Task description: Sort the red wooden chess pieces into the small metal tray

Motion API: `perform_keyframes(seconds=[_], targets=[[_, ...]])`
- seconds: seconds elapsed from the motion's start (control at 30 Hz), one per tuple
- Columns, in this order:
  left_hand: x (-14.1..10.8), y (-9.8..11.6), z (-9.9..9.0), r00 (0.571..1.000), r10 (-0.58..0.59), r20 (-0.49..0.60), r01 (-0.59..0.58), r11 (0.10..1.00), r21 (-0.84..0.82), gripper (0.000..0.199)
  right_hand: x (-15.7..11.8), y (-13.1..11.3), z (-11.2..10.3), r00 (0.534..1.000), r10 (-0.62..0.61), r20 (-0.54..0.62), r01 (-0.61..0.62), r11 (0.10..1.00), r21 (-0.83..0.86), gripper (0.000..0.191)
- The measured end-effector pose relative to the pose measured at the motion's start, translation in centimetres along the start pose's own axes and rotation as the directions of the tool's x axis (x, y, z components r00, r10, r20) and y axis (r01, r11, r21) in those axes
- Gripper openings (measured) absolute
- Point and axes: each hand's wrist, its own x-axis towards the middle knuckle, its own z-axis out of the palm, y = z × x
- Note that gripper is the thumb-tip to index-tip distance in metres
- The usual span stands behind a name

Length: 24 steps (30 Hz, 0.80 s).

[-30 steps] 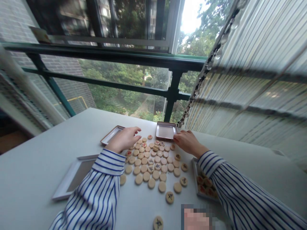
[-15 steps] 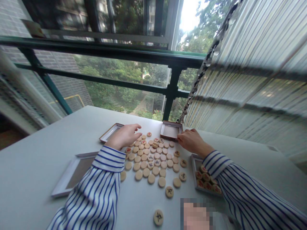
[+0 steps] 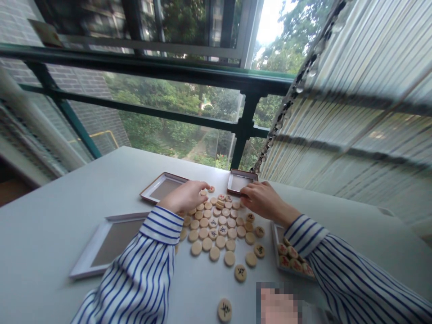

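Note:
Many round wooden Chinese chess pieces [image 3: 220, 242] lie spread between my hands, several showing black or red characters, others blank side up. My left hand [image 3: 185, 196] reaches over the far left of the spread, thumb and forefinger apart, beside a red-marked piece [image 3: 211, 189]. Across the spread, my right hand [image 3: 263, 200] has its fingers bent together by the near corner of a small shallow box [image 3: 245, 172]. Anything in its fingertips is hidden. Below the right wrist, another box [image 3: 275, 254] contains red-marked pieces, partly covered by the sleeve.
A shallow tray [image 3: 147, 192] sits behind my left hand, and a larger one [image 3: 81, 265] lies left of my forearm. Single black-marked pieces [image 3: 224, 309] lie near the front. The white table [image 3: 43, 229] meets a green railing [image 3: 151, 110] and a curtain [image 3: 337, 126].
My left hand has moved right, toward the red-marked piece. My right hand has shifted left along the small box's near edge. The view has tilted slightly.

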Motion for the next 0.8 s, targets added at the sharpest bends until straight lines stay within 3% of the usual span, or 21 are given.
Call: perform_keyframes(seconds=[0.13, 0.3, 0.47, 0.8], targets=[[0.0, 0.3, 0.3, 1.000, -0.003, 0.013, 0.003, 1.000, -0.023, 0.036, 0.9, -2.2, 0.2, 0.992, -0.124, -0.006, 0.124, 0.985, 0.117, 0.026], [0.0, 0.4, 0.3, 1.000, 0.008, 0.006, -0.008, 1.000, -0.017, 0.037, 1.9, -3.9, 0.8, 0.979, -0.205, -0.012, 0.205, 0.970, 0.131, 0.024], [0.0, 0.4, 0.3, 1.000, 0.016, -0.003, -0.016, 1.000, -0.021, 0.037, 2.4, -4.3, 1.2, 0.973, -0.229, -0.018, 0.230, 0.970, 0.085, 0.014], [0.2, 0.0, 0.7, 0.999, 0.022, -0.024, -0.023, 0.999, -0.049, 0.040, 3.0, -4.6, 1.5, 0.980, -0.192, -0.050, 0.196, 0.976, 0.090, 0.013]])
